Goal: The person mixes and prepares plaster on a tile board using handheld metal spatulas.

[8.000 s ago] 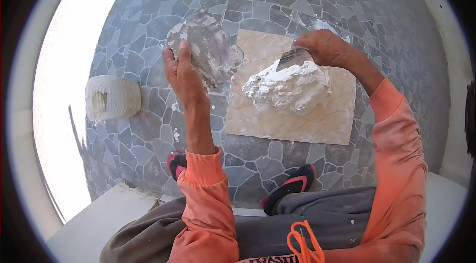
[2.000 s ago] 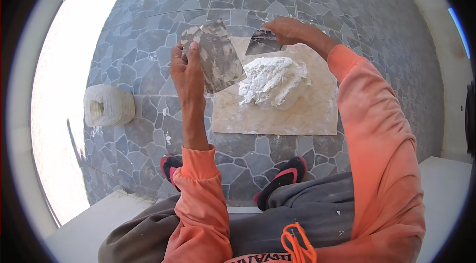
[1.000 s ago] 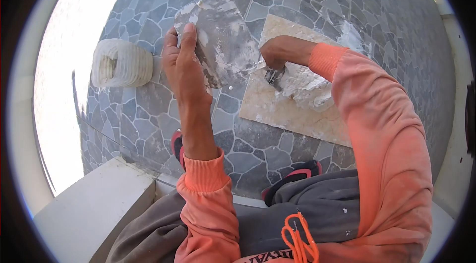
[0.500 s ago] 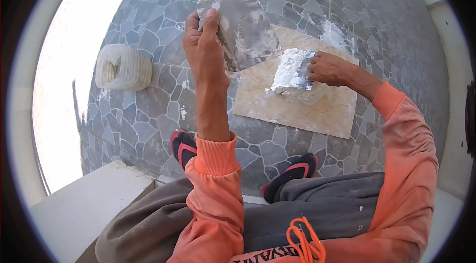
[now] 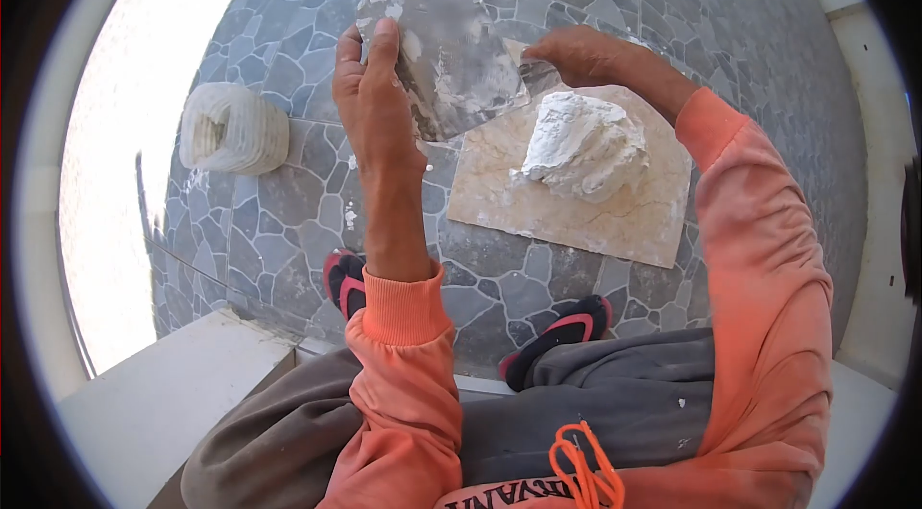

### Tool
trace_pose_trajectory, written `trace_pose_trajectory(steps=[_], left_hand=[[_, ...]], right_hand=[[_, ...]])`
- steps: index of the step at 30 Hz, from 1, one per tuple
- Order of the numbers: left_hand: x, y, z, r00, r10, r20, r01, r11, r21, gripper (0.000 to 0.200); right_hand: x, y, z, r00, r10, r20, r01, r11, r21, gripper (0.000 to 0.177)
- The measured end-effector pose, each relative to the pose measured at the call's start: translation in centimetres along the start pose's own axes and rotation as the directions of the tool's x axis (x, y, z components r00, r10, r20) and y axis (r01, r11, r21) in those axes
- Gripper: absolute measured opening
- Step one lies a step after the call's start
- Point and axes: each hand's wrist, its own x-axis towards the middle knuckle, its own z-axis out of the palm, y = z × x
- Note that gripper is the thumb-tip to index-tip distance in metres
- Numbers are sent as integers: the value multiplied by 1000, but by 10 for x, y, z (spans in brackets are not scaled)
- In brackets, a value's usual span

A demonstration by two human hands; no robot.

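My left hand (image 5: 375, 106) grips the left edge of a flat grey plate (image 5: 461, 48), thumb on top, holding it tilted above the floor. Dried white smears cover the plate's face. Beside its right edge, my right hand (image 5: 581, 56) is closed on a thin scraper (image 5: 540, 77), whose blade meets or overlaps the plate's edge; its handle is hidden in the fingers. Below that hand, a mound of white putty (image 5: 586, 144) rests on a beige marbled tile (image 5: 557, 226) on the floor.
A ribbed translucent plastic container (image 5: 235, 130) stands on the stone-patterned floor (image 5: 298, 182) at left. My feet in flip-flops (image 5: 562, 336) are close below the tile. A white ledge (image 5: 182, 394) runs at lower left, with white spatters on the floor.
My right hand has lifted off the putty mound and moved up and left with the scraper to the plate's right edge. The plate has shifted slightly left.
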Motion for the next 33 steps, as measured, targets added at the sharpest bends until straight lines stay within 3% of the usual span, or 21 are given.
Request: trace_pose_trajectory(steps=[4,10,16,18,20,23,25,26,28,29,32,33], left_hand=[[2,0,-7,1000,0,-13,0,1000,-6,30],[2,7,-20,997,-39,-70,42,998,39,24],[16,-2,-38,995,-14,-96,19,999,49,23],[17,0,-35,996,-21,-89,23,999,33,23],[17,-3,-32,998,-23,-66,25,999,25,24],[16,-5,-29,999,-27,-40,27,1000,14,25],[14,-2,-25,998,-42,-56,42,999,-5,28],[13,-2,-24,998,-37,-48,37,999,-8,27],[11,-1,-24,999,-25,-34,25,1000,-16,27],[11,-1,-24,1000,-10,-27,10,1000,-7,26],[11,0,-24,1000,26,-10,-26,1000,-2,24],[10,0,-23,1000,30,-5,-30,999,-10,24]], right_hand=[[61,39,26,997,71,-6,-70,993,92,42],[102,86,69,982,175,-76,-169,982,83,37],[129,55,84,998,-52,-40,54,997,56,28],[131,23,86,986,-144,78,136,985,106,27],[134,-6,106,944,-317,94,306,945,116,24],[89,-52,107,934,-355,-46,351,881,319,16],[90,-78,128,854,-510,100,503,860,85,11],[86,-90,136,767,-587,259,629,768,-120,8],[55,-102,153,729,-681,64,672,694,-258,5],[45,-107,161,698,-705,124,699,635,-328,4],[36,-126,179,723,-440,532,654,685,-323,14],[33,-125,174,724,-428,541,647,692,-318,14]])
